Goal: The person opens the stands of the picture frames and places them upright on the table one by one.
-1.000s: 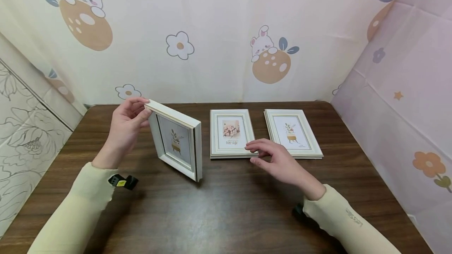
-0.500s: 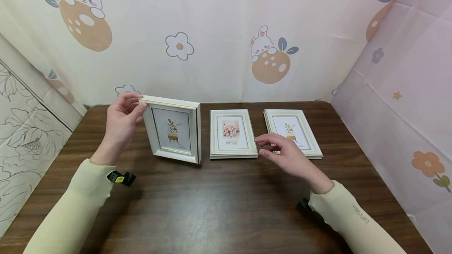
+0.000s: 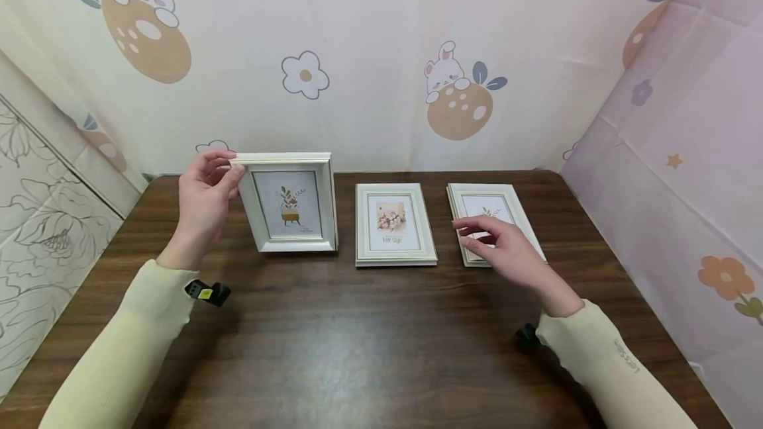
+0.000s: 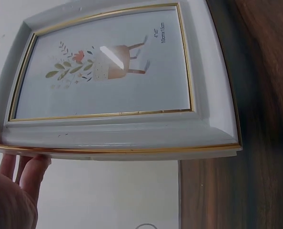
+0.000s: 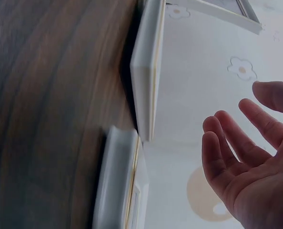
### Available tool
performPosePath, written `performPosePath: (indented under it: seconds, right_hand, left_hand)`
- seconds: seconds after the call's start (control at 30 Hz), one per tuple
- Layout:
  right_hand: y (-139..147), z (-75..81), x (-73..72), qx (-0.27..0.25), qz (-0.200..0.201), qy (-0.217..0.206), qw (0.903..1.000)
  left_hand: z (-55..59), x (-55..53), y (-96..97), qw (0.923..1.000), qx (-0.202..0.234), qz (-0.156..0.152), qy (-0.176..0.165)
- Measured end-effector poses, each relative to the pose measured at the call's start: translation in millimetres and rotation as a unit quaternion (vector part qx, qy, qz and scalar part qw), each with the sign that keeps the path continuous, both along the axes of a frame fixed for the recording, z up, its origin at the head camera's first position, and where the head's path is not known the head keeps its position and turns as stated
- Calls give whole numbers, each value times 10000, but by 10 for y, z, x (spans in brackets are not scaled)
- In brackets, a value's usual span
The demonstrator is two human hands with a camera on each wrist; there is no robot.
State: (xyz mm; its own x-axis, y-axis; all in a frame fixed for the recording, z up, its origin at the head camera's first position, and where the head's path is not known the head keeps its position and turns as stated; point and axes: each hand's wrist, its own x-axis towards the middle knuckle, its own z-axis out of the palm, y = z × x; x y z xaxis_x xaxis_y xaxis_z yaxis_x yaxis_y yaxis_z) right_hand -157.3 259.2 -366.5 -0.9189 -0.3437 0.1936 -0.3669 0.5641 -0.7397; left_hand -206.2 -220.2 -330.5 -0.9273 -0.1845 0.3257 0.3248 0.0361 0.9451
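My left hand (image 3: 205, 197) pinches the upper left corner of a white picture frame (image 3: 324, 207) with gold trim, thumb in front and fingers behind. The frame stands nearly upright, its plant-in-a-pot print facing me. In the left wrist view the same picture frame (image 4: 108, 133) fills the upper part, with fingers (image 4: 34, 174) at its edge. My right hand (image 3: 509, 250) hovers over the lower part of a white frame (image 3: 524, 217) lying flat at the right, fingers loosely bent and holding nothing. Between the hands lies another white frame (image 3: 396, 258) with a flower picture.
The dark wooden table (image 3: 357, 349) ends at the back against a curtain (image 3: 363, 118) printed with rabbits and flowers. A lilac curtain (image 3: 685, 217) borders the right side. Black wrist cameras (image 3: 208, 293) sit on both sleeves.
The left hand's picture frame has turned to face me squarely and moved back a little. My right hand has drawn away to the right, from the middle frame to over the right one.
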Motion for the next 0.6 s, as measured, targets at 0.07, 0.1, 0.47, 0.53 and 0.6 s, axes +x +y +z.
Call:
performPosePath:
  seconds: [0.07, 0.1, 0.47, 0.53, 0.6]
  right_hand:
    - [41, 13, -5, -83, -107, -98, 9999]
    - [59, 18, -7, -126, -157, -146, 9997]
    - [163, -1, -21, -7, -323, -333, 9989]
    - [169, -7, -22, 80, -344, -312, 9989]
    - [174, -12, -22, 136, -347, -302, 9988]
  left_hand:
    - [-10, -14, -12, 10000, 64, 30, 11]
    - [-15, -20, -20, 9999, 98, 48, 5]
    - [9, -143, -68, 9980, 496, 262, -294]
    - [15, -165, -71, 9979, 499, 259, -328]
    - [14, -185, -73, 9976, 542, 244, -352]
